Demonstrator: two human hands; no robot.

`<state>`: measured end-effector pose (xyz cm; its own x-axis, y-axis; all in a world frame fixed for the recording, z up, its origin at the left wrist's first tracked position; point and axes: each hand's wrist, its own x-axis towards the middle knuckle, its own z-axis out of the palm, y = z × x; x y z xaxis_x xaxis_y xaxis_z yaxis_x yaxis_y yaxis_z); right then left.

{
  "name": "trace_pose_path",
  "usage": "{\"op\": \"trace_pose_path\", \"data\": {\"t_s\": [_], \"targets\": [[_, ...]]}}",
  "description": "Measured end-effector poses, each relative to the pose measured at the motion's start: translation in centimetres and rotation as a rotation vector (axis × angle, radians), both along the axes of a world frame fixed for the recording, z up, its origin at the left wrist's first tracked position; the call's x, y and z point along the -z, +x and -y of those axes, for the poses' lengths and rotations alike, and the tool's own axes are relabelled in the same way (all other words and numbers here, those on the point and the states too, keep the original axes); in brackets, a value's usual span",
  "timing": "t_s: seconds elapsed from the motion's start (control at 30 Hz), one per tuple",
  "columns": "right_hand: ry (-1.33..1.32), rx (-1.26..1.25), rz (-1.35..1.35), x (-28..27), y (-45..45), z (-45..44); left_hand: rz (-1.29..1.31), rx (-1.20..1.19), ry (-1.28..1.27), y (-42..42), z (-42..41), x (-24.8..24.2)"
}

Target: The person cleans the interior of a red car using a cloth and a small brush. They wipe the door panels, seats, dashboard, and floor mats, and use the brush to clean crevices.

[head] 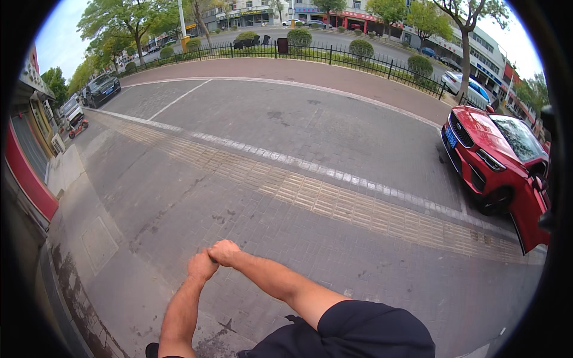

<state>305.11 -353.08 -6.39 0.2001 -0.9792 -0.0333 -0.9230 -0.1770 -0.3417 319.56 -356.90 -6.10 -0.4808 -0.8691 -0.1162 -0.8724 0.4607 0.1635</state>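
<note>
Both my arms reach out ahead over the paved sidewalk (250, 215). My left hand (203, 266) is curled into a fist and touches my right hand (225, 252), which is bent over beside it at about the same height. A small dark patch shows between the two hands; whether it is an object or a shadow I cannot tell. My fingers are mostly hidden behind the backs of the hands.
A red car (497, 156) with its front door (530, 219) open stands at the right. Tactile paving (313, 192) crosses ahead, beyond it a black fence (330, 56). Shopfronts line the left, with a red scooter (79, 128) and a dark car (103, 89) farther off.
</note>
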Motion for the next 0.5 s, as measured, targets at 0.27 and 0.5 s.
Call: {"op": "trace_pose_path", "data": {"t_s": [0.27, 0.5], "targets": [[0.241, 0.726, 0.075, 0.0, -37.5, -15.8, 0.025, 0.865, -0.087, -41.4, -7.4, 1.4], [-0.028, 0.911, 0.206, 0.2, -62.0, -20.9, -0.338, 1.118, -0.256, -64.4, -10.3, -1.3]]}}
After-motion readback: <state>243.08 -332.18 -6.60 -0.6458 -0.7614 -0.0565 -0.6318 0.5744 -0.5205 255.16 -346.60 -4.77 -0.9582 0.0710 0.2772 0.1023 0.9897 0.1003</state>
